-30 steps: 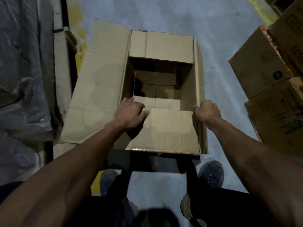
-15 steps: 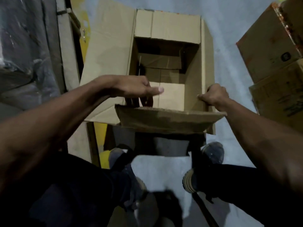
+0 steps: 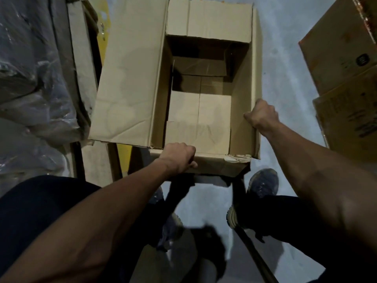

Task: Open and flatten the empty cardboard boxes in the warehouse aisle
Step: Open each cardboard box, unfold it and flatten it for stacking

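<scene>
Open brown cardboard box [image 3: 204,111] between both hands — left hand [image 3: 177,157] grips near flap, right hand [image 3: 261,115] clenches side wall; uneven pull could tear the frayed corner.

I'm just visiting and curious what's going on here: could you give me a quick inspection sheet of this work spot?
Surface: pale concrete floor.
Job's things: open cardboard box, top flaps folded out, looks empty inside.
Clutter: plastic-wrapped goods to the left.
Hands: left hand grips the near flap; right hand grips the right wall's top edge.
Cables: nothing seen.
Surroundings: stacked printed cartons to the right; the person's shoes below the box.
</scene>
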A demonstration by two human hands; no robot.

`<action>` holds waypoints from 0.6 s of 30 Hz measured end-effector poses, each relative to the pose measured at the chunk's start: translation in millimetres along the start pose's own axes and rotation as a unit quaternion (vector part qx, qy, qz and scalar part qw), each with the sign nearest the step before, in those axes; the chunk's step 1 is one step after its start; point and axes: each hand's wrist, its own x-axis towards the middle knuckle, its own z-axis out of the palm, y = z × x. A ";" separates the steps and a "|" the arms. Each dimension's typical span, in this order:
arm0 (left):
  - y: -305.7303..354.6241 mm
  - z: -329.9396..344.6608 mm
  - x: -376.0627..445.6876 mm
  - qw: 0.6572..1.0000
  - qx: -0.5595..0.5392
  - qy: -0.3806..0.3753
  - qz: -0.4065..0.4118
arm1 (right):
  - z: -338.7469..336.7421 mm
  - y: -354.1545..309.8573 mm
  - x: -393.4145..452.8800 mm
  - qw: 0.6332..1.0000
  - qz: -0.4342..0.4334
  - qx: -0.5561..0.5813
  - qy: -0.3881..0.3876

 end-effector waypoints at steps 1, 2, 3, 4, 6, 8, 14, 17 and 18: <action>-0.4 2.8 -1.9 1.000 0.009 0.019 0.005 | 2.5 -0.1 -1.2 1.000 -0.001 0.003 0.004; -0.8 5.8 -4.9 0.999 0.017 0.034 0.008 | 4.7 -0.7 -3.8 1.000 0.000 0.003 0.008; -1.3 9.6 -8.0 0.999 0.025 0.044 0.013 | 7.0 -1.1 -7.0 1.000 0.000 0.002 0.011; -0.9 13.8 -12.5 0.998 0.034 0.049 0.020 | 9.6 -0.5 -11.4 1.000 0.002 0.002 0.011; 0.3 22.2 -23.7 0.997 0.051 0.042 0.032 | 16.1 2.2 -21.5 1.000 0.011 -0.001 0.002; 2.1 30.2 -37.2 0.998 0.051 0.009 0.037 | 24.1 6.6 -37.0 1.000 0.013 -0.014 -0.011; 9.4 38.6 -52.0 0.995 -0.013 -0.096 0.011 | 33.5 7.5 -74.5 0.998 0.003 -0.059 -0.019; 6.7 34.8 -51.2 0.989 -0.080 -0.122 -0.011 | 30.1 5.7 -79.9 0.998 0.010 -0.065 -0.010; 5.7 32.2 -50.8 0.986 -0.110 -0.122 -0.022 | 29.4 6.4 -80.9 0.998 0.016 -0.066 -0.007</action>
